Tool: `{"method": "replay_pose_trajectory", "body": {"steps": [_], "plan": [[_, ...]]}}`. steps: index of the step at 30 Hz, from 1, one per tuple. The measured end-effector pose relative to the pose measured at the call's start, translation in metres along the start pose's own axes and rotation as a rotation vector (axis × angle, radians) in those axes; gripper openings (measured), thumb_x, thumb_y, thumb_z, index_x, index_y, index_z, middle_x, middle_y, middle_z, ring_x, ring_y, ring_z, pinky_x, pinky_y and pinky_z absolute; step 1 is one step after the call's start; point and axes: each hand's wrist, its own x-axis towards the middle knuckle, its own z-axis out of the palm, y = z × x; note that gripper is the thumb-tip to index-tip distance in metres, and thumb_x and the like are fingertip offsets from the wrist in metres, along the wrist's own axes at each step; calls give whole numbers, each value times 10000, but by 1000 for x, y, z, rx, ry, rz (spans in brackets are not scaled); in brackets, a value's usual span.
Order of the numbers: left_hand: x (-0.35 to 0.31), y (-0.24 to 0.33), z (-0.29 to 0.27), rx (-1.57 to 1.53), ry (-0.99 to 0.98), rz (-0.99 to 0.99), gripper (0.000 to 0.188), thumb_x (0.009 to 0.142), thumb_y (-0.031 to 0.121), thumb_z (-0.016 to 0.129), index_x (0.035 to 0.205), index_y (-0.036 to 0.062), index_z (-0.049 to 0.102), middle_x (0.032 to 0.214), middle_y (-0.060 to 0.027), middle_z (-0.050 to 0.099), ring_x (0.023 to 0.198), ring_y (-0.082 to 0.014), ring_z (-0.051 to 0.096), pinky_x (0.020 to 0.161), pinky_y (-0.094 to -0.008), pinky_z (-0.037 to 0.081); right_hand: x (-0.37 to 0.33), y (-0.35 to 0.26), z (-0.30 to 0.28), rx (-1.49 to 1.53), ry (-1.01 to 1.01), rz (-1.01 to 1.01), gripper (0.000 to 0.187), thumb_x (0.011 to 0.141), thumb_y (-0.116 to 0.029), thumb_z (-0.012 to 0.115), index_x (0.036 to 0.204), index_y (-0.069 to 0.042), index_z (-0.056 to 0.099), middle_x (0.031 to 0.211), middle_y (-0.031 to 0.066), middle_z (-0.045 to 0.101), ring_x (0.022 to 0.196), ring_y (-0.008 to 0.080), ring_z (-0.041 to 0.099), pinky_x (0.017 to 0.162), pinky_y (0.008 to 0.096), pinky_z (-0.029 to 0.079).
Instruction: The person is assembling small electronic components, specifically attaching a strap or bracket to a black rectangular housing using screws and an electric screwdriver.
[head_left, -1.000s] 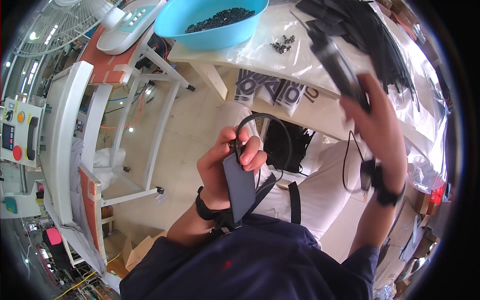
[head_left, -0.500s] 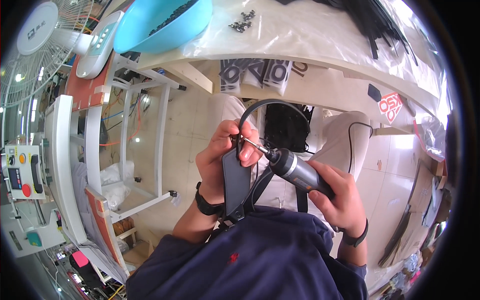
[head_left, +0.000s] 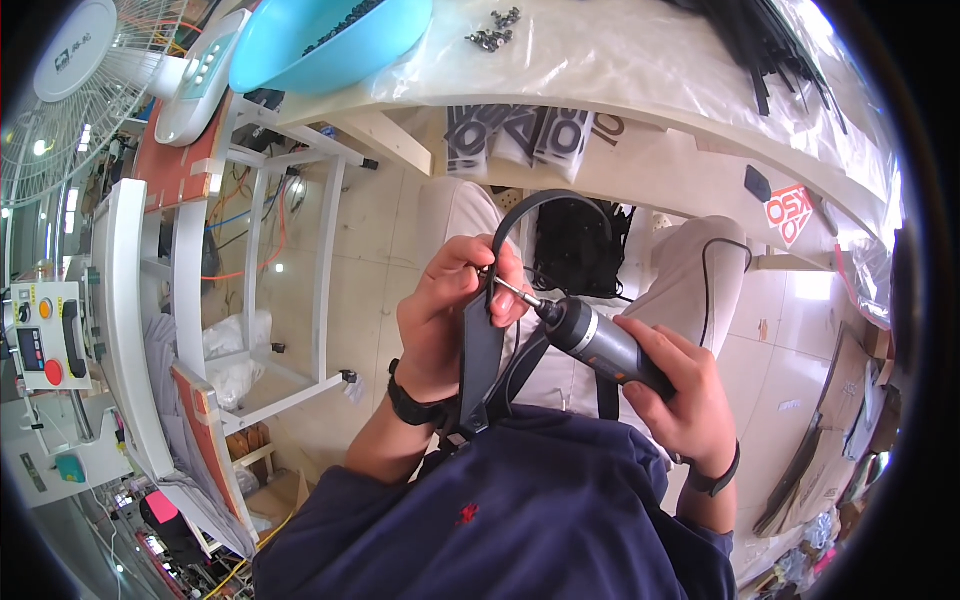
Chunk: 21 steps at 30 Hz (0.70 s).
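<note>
My left hand (head_left: 458,290) pinches a black strap (head_left: 484,350) whose upper end loops over to the right and whose wide flat part hangs toward my lap. In my right hand (head_left: 684,385) is a dark electric screwdriver (head_left: 600,345), my fingers wrapped round its body. Its thin metal bit points up and left and meets the strap between my left fingertips. Whatever fastener sits at the bit's tip is hidden by the fingers. A black cord runs across my right thigh.
Ahead stands a plastic-covered table (head_left: 620,60) with a blue basin (head_left: 330,50) of small black parts, a little pile of screws (head_left: 492,34) and black straps (head_left: 760,45). At left are a white fan (head_left: 90,60), a metal frame (head_left: 330,270) and a control box (head_left: 48,335). Cardboard (head_left: 815,450) lies right.
The strap has turned, so its wide part now shows narrower. Both hands have shifted slightly right, with the screwdriver's bit still at the strap.
</note>
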Motion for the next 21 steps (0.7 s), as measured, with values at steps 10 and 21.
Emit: {"method": "replay_pose_trajectory", "body": {"steps": [10, 21], "plan": [[-4, 4, -4, 46, 109, -33, 220, 919, 84, 574, 1096, 41, 698, 1068, -168, 650, 828, -210, 604, 778, -327, 476, -4, -4, -3, -175, 5, 13, 650, 711, -64, 676, 1351, -19, 573, 839, 153, 606, 663, 346, 612, 611, 418, 498], [-4, 1, -4, -2, 117, -36, 234, 929, 67, 561, 1115, 20, 694, 1075, -172, 649, 851, -218, 602, 806, -329, 473, -2, -3, 0, -183, 36, 7, 641, 705, -58, 676, 1339, -25, 584, 849, 149, 609, 667, 351, 614, 624, 421, 503]]}}
